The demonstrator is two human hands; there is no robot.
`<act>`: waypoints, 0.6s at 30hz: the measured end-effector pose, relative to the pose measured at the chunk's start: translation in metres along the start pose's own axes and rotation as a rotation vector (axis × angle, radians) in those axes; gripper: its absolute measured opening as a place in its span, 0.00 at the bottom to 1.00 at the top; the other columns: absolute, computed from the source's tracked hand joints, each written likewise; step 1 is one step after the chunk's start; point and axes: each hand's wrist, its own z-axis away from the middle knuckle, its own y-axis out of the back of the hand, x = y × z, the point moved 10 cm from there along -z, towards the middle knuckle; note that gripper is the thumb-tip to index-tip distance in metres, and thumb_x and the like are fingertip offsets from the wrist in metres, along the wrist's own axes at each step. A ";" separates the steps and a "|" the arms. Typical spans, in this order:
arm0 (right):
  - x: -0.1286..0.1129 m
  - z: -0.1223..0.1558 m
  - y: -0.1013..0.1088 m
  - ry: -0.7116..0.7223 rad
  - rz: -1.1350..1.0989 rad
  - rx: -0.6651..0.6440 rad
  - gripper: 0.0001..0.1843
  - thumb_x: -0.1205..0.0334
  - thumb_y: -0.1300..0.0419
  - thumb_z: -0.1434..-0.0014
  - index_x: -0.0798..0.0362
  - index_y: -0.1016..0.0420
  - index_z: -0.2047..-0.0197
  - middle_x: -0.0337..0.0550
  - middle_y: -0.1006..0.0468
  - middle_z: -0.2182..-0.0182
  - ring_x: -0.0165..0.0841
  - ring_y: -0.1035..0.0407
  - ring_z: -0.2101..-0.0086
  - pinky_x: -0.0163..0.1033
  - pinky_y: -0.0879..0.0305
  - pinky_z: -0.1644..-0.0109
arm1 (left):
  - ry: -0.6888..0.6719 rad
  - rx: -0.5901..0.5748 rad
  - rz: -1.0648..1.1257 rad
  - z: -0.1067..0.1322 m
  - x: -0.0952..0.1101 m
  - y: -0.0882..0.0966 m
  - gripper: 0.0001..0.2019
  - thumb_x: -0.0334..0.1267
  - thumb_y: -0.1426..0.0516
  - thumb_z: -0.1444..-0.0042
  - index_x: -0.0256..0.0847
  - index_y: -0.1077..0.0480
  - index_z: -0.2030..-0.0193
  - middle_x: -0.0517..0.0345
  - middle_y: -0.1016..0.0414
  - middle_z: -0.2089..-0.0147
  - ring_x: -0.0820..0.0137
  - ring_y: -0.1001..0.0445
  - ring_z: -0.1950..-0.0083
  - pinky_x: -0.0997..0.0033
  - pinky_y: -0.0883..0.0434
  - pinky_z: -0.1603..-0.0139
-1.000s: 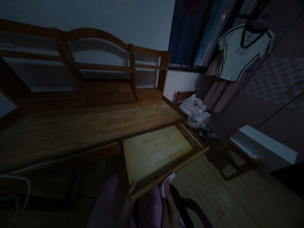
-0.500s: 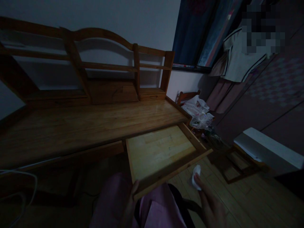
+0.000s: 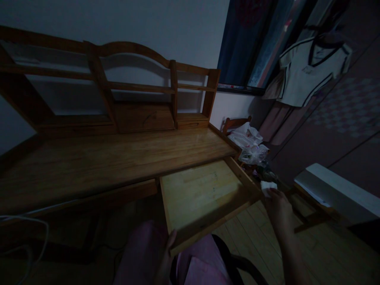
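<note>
A wooden drawer [image 3: 204,194] stands pulled out from under the desk [image 3: 113,158], and its light inside bottom is bare. My left hand [image 3: 168,257] grips the drawer's front left corner, thumb on the front edge. My right hand [image 3: 277,208] is stretched out to the drawer's right front corner and pinches a small white crumpled tissue [image 3: 267,187] against that corner. My lap in pink cloth [image 3: 196,265] shows below the drawer.
A wooden shelf unit [image 3: 118,91] stands on the back of the desk. To the right are a small chair with plastic bags [image 3: 247,144], a low wooden stool [image 3: 308,213], a white box [image 3: 335,188] and a hanging shirt [image 3: 308,75]. A white cable [image 3: 26,237] lies at the left.
My right hand has moved from under the drawer's front edge out to the right and up to the drawer's right corner, carrying the tissue. The left hand stays on the drawer.
</note>
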 end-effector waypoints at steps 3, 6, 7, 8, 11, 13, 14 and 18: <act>0.008 0.001 -0.017 0.026 0.002 -0.045 0.24 0.60 0.47 0.41 0.61 0.14 0.52 0.65 0.19 0.45 0.51 0.24 0.47 0.51 0.29 0.44 | 0.015 -0.004 -0.011 0.001 -0.001 0.000 0.19 0.52 0.40 0.33 0.43 0.23 0.44 0.51 0.17 0.48 0.64 0.17 0.53 0.59 0.18 0.54; 0.020 0.003 -0.029 -0.042 -0.012 -0.113 0.23 0.61 0.47 0.39 0.57 0.16 0.48 0.61 0.16 0.50 0.49 0.21 0.53 0.47 0.28 0.53 | 0.026 -0.017 -0.023 0.003 -0.001 -0.002 0.18 0.52 0.39 0.33 0.42 0.23 0.45 0.51 0.17 0.49 0.64 0.17 0.53 0.58 0.18 0.54; 0.024 0.004 -0.032 -0.079 -0.017 -0.140 0.23 0.62 0.47 0.39 0.56 0.17 0.46 0.58 0.15 0.53 0.47 0.20 0.57 0.46 0.29 0.56 | 0.028 -0.023 -0.027 0.004 0.000 -0.004 0.18 0.52 0.39 0.33 0.42 0.23 0.45 0.51 0.17 0.48 0.64 0.18 0.53 0.58 0.18 0.54; 0.026 0.006 -0.034 -0.102 -0.021 -0.169 0.24 0.63 0.47 0.38 0.56 0.19 0.44 0.56 0.14 0.57 0.46 0.20 0.61 0.44 0.30 0.60 | 0.029 -0.028 -0.029 0.005 0.000 -0.005 0.18 0.52 0.39 0.33 0.42 0.23 0.44 0.51 0.17 0.48 0.64 0.18 0.53 0.58 0.18 0.54; 0.025 0.009 -0.038 -0.101 -0.016 -0.209 0.28 0.66 0.48 0.40 0.57 0.21 0.39 0.55 0.14 0.61 0.45 0.20 0.65 0.43 0.31 0.62 | 0.024 -0.037 -0.034 0.008 0.002 -0.008 0.18 0.52 0.40 0.32 0.43 0.23 0.45 0.52 0.17 0.48 0.65 0.18 0.53 0.59 0.18 0.54; 0.025 0.011 -0.038 -0.104 -0.019 -0.189 0.30 0.69 0.49 0.43 0.58 0.20 0.40 0.58 0.13 0.58 0.46 0.19 0.62 0.44 0.28 0.59 | 0.017 -0.035 -0.034 0.009 0.004 -0.008 0.18 0.51 0.40 0.32 0.43 0.24 0.44 0.51 0.17 0.48 0.65 0.18 0.54 0.60 0.17 0.55; 0.026 0.011 -0.038 -0.112 -0.028 -0.173 0.31 0.70 0.48 0.45 0.58 0.18 0.41 0.59 0.13 0.56 0.47 0.18 0.60 0.45 0.27 0.56 | 0.014 -0.033 -0.034 0.009 0.005 -0.008 0.18 0.51 0.40 0.32 0.43 0.24 0.43 0.51 0.18 0.47 0.66 0.18 0.54 0.61 0.17 0.55; 0.027 0.011 -0.038 -0.122 -0.071 -0.151 0.31 0.73 0.48 0.50 0.57 0.15 0.46 0.60 0.16 0.46 0.48 0.18 0.51 0.48 0.25 0.44 | -0.001 -0.016 -0.031 0.007 0.006 -0.005 0.20 0.51 0.40 0.31 0.42 0.25 0.41 0.51 0.18 0.47 0.66 0.18 0.55 0.62 0.17 0.58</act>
